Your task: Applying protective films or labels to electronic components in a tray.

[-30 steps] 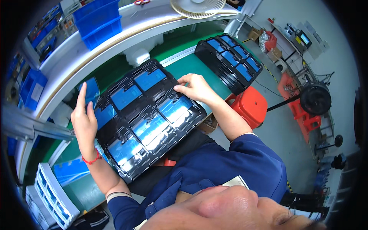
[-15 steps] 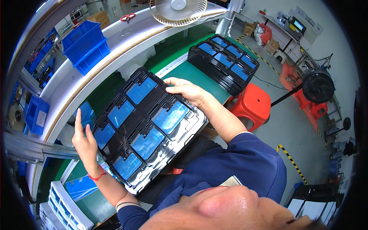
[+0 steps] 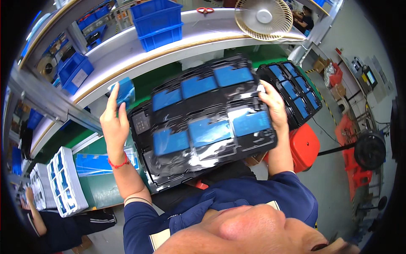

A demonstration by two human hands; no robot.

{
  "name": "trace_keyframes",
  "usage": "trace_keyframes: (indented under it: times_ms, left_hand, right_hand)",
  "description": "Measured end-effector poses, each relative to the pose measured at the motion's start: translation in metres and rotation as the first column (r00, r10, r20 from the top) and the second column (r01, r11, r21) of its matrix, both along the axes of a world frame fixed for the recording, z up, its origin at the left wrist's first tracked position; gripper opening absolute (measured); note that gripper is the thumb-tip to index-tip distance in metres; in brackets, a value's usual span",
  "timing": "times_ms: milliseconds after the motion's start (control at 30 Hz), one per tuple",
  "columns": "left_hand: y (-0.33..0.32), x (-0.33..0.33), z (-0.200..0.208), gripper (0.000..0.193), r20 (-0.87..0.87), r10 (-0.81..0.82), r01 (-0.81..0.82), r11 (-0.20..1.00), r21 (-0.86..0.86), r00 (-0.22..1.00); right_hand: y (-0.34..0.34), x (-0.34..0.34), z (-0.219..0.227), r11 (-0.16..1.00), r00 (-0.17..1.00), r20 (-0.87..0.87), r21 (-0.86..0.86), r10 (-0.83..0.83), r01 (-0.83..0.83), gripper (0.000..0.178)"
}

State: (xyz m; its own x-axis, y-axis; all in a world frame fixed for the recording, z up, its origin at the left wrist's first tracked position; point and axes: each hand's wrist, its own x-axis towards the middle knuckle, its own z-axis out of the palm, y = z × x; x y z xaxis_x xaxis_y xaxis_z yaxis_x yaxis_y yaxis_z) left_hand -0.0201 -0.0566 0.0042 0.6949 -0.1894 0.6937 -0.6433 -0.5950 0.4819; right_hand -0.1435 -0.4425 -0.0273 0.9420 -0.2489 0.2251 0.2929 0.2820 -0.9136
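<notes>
My right hand [image 3: 274, 103] grips the right edge of a black plastic tray [image 3: 213, 111], fingers closed on its rim. Blue-filmed flat rectangular pieces sit in the tray's pockets, in two rows; motion blurs it slightly. Underneath, and showing at its left and lower edges, lies another black tray [image 3: 141, 122]. My left hand [image 3: 115, 129], wearing a red cord bracelet, is raised left of the trays without touching the upper one. A thin, see-through blue film [image 3: 125, 92] is at its fingertips, behind the upright index finger; the other fingers are mostly hidden.
A stack of similar black trays [image 3: 302, 116] stands at right, beside a red stool [image 3: 304, 146]. White trays [image 3: 65, 182] and blue sheets [image 3: 91, 164] lie at left. Blue bins [image 3: 156, 25] and a fan [image 3: 264, 17] occupy the shelf. Another person's arm [image 3: 36, 211] shows at lower left.
The upper tray has swung and come apart from the one beneath, which now shows at left. My right hand keeps its edge. The blue film moved along with my left hand. The view turned left.
</notes>
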Motion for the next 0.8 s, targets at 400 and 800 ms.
trace_keyframes:
  times_ms: [400,800]
  left_hand:
    - [-0.016,0.003,-0.012,0.053,-0.058,-0.074,0.077,0.996,0.053,0.996]
    - [-0.022,0.007,-0.017,0.054,-0.110,-0.015,0.027,0.994,0.109,0.994]
  right_hand:
    - [-0.200,-0.118,-0.058,0.710,0.699,0.164,0.015,-0.696,0.704,0.030]
    - [-0.325,-0.132,-0.140,-0.030,-0.035,0.005,-0.628,-0.999,0.778,0.040]
